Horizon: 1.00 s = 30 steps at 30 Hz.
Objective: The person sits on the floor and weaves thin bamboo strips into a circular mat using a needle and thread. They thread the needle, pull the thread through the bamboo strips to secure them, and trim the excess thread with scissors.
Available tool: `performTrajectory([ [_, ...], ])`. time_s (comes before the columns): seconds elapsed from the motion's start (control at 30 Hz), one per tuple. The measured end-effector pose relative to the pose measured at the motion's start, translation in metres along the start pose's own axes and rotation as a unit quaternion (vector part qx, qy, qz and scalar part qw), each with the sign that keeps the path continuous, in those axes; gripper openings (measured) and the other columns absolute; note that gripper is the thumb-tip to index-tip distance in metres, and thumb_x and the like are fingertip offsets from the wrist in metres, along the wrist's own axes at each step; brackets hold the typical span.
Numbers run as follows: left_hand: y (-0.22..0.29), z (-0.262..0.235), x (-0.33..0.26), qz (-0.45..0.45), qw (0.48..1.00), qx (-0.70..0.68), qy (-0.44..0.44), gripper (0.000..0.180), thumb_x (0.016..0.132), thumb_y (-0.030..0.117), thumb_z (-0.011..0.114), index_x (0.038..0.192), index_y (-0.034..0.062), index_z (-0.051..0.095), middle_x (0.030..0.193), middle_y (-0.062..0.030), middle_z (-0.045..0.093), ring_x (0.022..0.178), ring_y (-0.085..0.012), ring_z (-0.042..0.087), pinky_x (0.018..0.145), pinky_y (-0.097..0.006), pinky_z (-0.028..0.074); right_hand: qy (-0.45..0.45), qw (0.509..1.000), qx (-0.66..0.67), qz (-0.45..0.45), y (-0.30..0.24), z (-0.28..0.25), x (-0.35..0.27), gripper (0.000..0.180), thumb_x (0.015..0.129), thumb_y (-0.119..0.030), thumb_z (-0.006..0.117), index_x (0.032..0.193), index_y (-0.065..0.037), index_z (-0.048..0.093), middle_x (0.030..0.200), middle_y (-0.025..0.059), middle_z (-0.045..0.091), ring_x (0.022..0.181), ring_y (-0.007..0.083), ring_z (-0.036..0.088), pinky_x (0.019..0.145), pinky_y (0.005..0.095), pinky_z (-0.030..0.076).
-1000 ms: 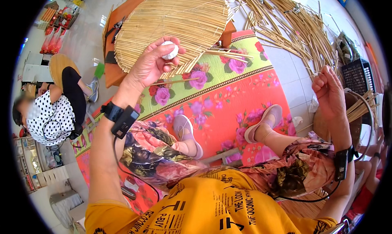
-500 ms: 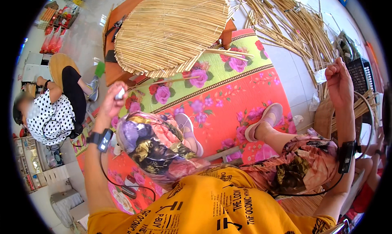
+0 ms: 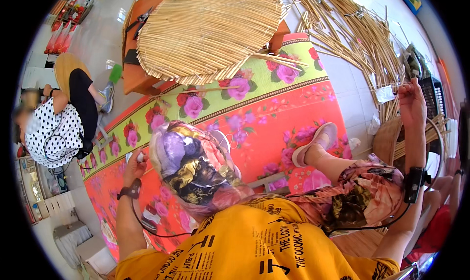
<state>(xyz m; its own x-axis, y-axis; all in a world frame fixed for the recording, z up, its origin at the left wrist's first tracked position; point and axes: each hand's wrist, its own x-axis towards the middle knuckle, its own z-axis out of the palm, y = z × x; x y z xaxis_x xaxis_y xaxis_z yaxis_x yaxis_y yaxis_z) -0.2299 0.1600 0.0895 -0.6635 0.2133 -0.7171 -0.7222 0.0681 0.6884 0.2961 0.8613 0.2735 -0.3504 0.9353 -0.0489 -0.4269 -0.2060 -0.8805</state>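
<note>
My left hand (image 3: 134, 168) is closed around a small white thing (image 3: 141, 157), perhaps a thread spool, beside my covered knee. Out at the far right, my raised right hand (image 3: 412, 104) pinches a thin pale thread (image 3: 357, 90), which runs off leftward above the floral cloth; its full path is too fine to follow. Ahead of both hands, a round mat of thin straw-coloured stalks (image 3: 210, 33), bound in rows, lies on an orange-brown wooden table (image 3: 134, 80). Neither hand touches the mat.
A red and green floral cloth (image 3: 274, 118) covers the floor underfoot. Loose stalks (image 3: 352, 30) are heaped at the far right, near a black crate (image 3: 433, 96). A dark hand tool (image 3: 141, 23) lies on the table's left side. Another person (image 3: 54, 128) sits at the left.
My left hand has dropped from near the table's corner to beside my knee, still holding the white thing. My right hand has shifted slightly right and lower, the thread now showing at its fingers.
</note>
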Motion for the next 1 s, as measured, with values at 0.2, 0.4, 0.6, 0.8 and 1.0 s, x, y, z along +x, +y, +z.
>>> performTrajectory([
  [0.2,-0.009,-0.021,-0.01,0.009,0.998,-0.035,0.042,0.015,0.09,0.021,0.066,0.092,0.0085,0.057,0.077,-0.0017,0.06,0.06,-0.0104,0.058,0.042,-0.017,0.04,0.004,0.998,-0.065,0.0,0.002,0.001,0.002,0.011,0.095,-0.011,0.057,0.093,0.0,0.058,0.071,0.0028,0.056,0.067,0.0125,0.055,0.068,0.0279,0.051],
  [0.4,0.038,0.065,0.005,0.064,0.983,-0.064,-0.16,0.016,0.095,0.024,0.058,0.098,0.0088,0.056,0.083,-0.0034,0.059,0.064,-0.0107,0.055,0.042,-0.018,0.037,-0.118,0.771,-0.598,0.187,0.025,0.051,-0.04,0.017,0.089,-0.018,0.058,0.089,-0.001,0.058,0.073,0.0054,0.058,0.045,0.0152,0.06,0.033,0.0241,0.039],
  [0.6,0.113,0.282,-0.132,0.153,0.869,0.084,-0.462,0.025,0.095,0.029,0.056,0.1,0.0053,0.052,0.092,-0.0044,0.051,0.065,-0.0089,0.047,0.044,-0.017,0.035,-0.261,0.818,-0.507,0.076,0.038,0.154,-0.071,0.031,0.094,-0.019,0.052,0.117,0.0,0.06,0.103,0.0084,0.065,0.059,0.0122,0.064,0.042,0.0221,0.043],
  [0.8,0.106,0.387,-0.207,0.155,0.767,0.133,-0.608,0.03,0.094,0.033,0.059,0.1,0.0045,0.054,0.091,-0.0059,0.055,0.072,-0.0129,0.058,0.044,-0.019,0.039,-0.382,0.872,-0.232,0.2,0.06,0.248,-0.111,0.03,0.099,-0.023,0.048,0.117,-0.001,0.057,0.112,0.0093,0.063,0.074,0.0139,0.066,0.05,0.0217,0.05],
  [1.0,0.097,0.396,-0.215,0.162,0.808,0.032,-0.565,0.019,0.093,0.025,0.061,0.1,0.0074,0.06,0.09,-0.0025,0.062,0.074,-0.0102,0.061,0.046,-0.018,0.043,-0.421,0.846,-0.105,0.309,0.073,0.259,-0.111,0.019,0.1,-0.022,0.048,0.1,-0.003,0.052,0.07,0.0055,0.058,0.066,0.02,0.066,0.058,0.0292,0.056],
])
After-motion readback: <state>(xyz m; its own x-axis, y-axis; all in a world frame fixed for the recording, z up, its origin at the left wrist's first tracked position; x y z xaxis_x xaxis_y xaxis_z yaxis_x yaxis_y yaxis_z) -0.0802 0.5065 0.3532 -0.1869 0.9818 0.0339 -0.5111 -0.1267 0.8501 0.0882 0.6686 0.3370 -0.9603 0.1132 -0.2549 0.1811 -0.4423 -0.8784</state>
